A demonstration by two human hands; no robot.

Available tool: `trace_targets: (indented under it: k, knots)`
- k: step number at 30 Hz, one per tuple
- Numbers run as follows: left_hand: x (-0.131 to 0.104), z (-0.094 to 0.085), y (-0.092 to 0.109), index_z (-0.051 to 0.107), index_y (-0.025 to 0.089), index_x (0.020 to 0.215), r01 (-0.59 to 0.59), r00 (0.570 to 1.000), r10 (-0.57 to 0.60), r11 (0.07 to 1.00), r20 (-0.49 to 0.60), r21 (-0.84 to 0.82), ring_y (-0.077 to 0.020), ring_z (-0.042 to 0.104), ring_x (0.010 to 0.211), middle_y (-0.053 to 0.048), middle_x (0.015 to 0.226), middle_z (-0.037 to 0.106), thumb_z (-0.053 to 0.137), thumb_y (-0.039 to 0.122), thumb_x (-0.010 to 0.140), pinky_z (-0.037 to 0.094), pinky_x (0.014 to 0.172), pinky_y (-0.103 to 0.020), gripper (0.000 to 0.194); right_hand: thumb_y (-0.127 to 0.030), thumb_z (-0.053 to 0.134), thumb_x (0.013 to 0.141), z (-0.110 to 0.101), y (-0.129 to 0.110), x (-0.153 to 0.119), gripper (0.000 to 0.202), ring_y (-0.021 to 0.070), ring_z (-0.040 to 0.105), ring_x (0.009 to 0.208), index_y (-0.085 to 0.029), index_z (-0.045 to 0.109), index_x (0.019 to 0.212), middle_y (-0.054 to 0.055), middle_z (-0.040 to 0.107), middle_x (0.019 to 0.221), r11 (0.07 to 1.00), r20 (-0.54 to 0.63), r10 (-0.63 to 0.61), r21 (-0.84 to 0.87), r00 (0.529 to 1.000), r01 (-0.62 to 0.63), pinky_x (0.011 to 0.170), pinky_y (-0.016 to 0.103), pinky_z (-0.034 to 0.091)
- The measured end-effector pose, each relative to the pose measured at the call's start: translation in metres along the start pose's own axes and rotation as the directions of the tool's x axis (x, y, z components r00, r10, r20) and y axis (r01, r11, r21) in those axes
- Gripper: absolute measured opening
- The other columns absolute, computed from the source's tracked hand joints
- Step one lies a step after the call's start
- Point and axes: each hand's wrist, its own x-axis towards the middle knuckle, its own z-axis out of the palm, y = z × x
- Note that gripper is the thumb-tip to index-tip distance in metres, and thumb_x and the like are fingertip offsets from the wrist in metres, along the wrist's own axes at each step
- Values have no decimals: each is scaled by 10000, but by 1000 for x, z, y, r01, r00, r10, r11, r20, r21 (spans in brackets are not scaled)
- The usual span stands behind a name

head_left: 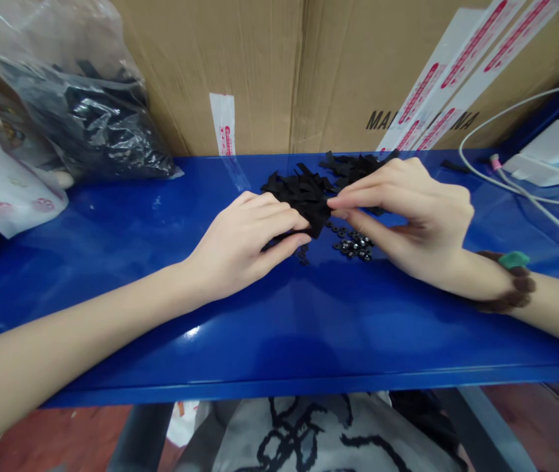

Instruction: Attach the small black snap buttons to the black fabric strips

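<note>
Over the blue table, my left hand [254, 239] is closed in a pinch on a black fabric strip [317, 215]. My right hand [417, 216] comes from the other side, thumb and fingertips pinched at the strip's right edge. Behind both hands lies a loose pile of black fabric strips [291, 187], with more black strips [350, 167] farther right, partly hidden by my right hand. Below the fingertips sits a small cluster of black ring-like pieces [356, 248], some shiny with light marks. A few tiny dark pieces [303, 254] lie under my left thumb.
A large cardboard box [259, 65] stands along the table's [185, 354] back edge. At the left is a clear plastic bag [107, 118] of black material beside a white printed wrapper [14, 190]. A white cable [466, 157] and white device [554, 154] lie at the right.
</note>
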Motion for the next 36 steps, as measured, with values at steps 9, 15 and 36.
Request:
trace_targets:
  k: [9, 15, 36]
  knots:
    - [1, -2, 3, 598, 200, 946, 38, 998, -29, 983, 53, -179, -130, 584, 753, 28, 817, 665, 670, 525, 798, 377, 736, -267, 364, -185, 566, 917, -12, -10, 4, 154, 136, 641, 813, -235, 604, 1057, -4, 731, 966, 944, 172, -279, -131, 945, 303, 726, 343, 432]
    - [1, 0, 5, 603, 190, 896, 51, 998, -42, 973, 46, -224, -103, 570, 753, 48, 775, 642, 605, 363, 896, 376, 718, -241, 174, -179, 564, 916, -10, -9, 5, 167, 128, 637, 807, -202, 586, 1081, 10, 729, 962, 923, 185, -328, -147, 927, 356, 743, 335, 436]
    - [2, 1, 5, 531, 176, 802, 86, 996, -78, 977, 49, -193, -91, 501, 700, 49, 714, 564, 569, 201, 895, 367, 682, -246, 104, -171, 586, 901, -3, -5, 3, 110, 133, 617, 749, -188, 613, 1006, 23, 734, 909, 943, 108, -273, -164, 956, 288, 749, 333, 447]
